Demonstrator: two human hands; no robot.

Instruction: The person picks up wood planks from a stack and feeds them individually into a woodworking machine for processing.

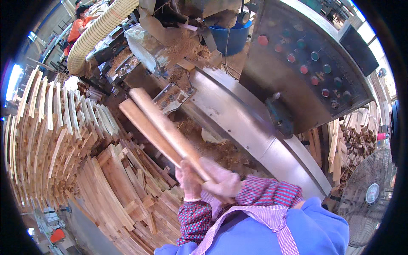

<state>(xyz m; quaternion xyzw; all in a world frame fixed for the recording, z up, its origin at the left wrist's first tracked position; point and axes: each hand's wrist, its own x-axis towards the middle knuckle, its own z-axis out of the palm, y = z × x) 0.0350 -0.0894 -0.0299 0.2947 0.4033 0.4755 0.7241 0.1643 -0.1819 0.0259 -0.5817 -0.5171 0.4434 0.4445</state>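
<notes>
Two long wooden strips, side by side and slightly apart at their far ends, reach from my hands towards the machine. My left hand [188,181], in a light glove, is closed around the near part of the lower wooden strip [149,131]. Blurred by motion, my right hand [223,181] grips the near end of the upper wooden strip [169,127]. The strips' far ends are in the air, left of the metal bracket [172,97] on the machine. Beyond my hands runs the machine's long metal guide rail [236,122].
Stacked wooden slats [47,127] and a pile of boards [111,191] lie at left. A control panel [296,70] with buttons overhangs the rail. A standing fan [366,197] is at right, a blue bucket [231,38] and a ribbed hose [95,35] beyond. A person [76,30] works far left.
</notes>
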